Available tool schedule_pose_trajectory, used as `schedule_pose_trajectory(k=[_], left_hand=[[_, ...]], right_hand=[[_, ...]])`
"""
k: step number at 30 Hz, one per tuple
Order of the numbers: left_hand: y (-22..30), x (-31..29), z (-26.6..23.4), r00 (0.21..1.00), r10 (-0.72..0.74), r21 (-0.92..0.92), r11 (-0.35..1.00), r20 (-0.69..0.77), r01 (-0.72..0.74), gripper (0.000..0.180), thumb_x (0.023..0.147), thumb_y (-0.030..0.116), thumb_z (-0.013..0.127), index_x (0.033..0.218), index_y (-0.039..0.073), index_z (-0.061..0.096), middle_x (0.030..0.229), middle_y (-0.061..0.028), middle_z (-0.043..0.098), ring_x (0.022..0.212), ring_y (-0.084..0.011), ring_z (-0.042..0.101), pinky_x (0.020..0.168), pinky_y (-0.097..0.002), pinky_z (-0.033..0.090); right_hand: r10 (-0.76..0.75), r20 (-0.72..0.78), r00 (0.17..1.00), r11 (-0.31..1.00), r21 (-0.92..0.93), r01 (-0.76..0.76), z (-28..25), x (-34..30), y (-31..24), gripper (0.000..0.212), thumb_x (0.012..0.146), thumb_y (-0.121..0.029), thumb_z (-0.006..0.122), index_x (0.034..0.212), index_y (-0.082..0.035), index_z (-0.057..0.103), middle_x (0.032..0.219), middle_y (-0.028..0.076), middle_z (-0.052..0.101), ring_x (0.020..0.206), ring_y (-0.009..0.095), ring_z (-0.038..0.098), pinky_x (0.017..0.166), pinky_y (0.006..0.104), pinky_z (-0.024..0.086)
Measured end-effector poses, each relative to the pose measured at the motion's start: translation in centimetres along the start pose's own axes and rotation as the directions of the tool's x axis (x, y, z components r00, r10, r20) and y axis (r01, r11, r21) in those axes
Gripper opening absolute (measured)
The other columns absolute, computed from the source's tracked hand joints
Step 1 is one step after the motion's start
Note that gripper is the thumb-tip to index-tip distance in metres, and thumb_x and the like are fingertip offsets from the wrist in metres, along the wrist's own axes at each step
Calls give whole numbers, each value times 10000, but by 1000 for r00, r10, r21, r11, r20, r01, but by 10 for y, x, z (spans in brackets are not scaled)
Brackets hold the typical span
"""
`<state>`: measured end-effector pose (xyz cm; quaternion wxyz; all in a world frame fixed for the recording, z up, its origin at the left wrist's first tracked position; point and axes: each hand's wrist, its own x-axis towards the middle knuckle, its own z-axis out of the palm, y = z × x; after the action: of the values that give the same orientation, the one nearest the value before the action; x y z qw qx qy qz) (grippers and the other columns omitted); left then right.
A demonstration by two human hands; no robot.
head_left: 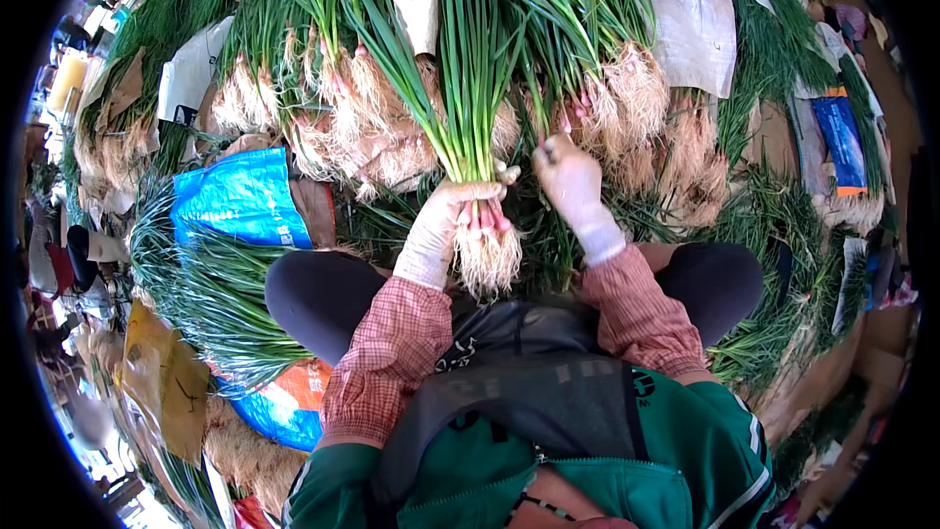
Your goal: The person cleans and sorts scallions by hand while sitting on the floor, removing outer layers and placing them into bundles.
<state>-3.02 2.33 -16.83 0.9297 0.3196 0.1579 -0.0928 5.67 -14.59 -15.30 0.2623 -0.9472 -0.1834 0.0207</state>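
My left hand (448, 225), in a whitish glove, is wrapped round a bunch of green onions (468, 108) just above their bulbs. The long green leaves point away from me. Pink bulbs and pale stringy roots (488, 260) hang out below my fist, toward my lap. Just to the right, my gloved right hand (571, 181) is closed, its fingertips pinched where a single green onion stalk (537, 108) meets them. The fingers partly hide that stalk's lower end. Beyond this hand lies a heap of more green onions (627, 103) with their roots facing me.
Bundles of green onions (338, 88) spread across the far side. Whitish sheets (685, 15) lie over some. A blue plastic sheet (243, 198) covers part of the left pile (220, 299). Loose greens (769, 264) lie right of my knee. A yellow-brown sheet (166, 382) sits lower left.
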Motion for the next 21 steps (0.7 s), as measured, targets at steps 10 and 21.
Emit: schedule_pose_trajectory(k=[10, 21], left_hand=[[-1, 0, 6, 999, -5, 69, 998, 32, 2, 238, 823, 119, 627, 951, -79, 599, 801, -210, 659, 525, -222, 644, 394, -229, 494], [-3, 9, 18, 964, -168, -94, 977, 206, 190, 580, 813, 97, 591, 1331, -45, 370, 926, -155, 623, 574, -254, 648, 456, -293, 541]], right_hand=[[40, 515, 856, -270, 831, -487, 34, -5, -13, 230, 958, -151, 443, 1073, 21, 542, 825, 48, 591, 642, 72, 507, 558, 223, 455], [279, 145, 949, 897, 314, -311, 29, 20, 68, 353, 934, -270, 471, 1133, -1, 585, 719, 63, 639, 592, 123, 570, 587, 259, 479]])
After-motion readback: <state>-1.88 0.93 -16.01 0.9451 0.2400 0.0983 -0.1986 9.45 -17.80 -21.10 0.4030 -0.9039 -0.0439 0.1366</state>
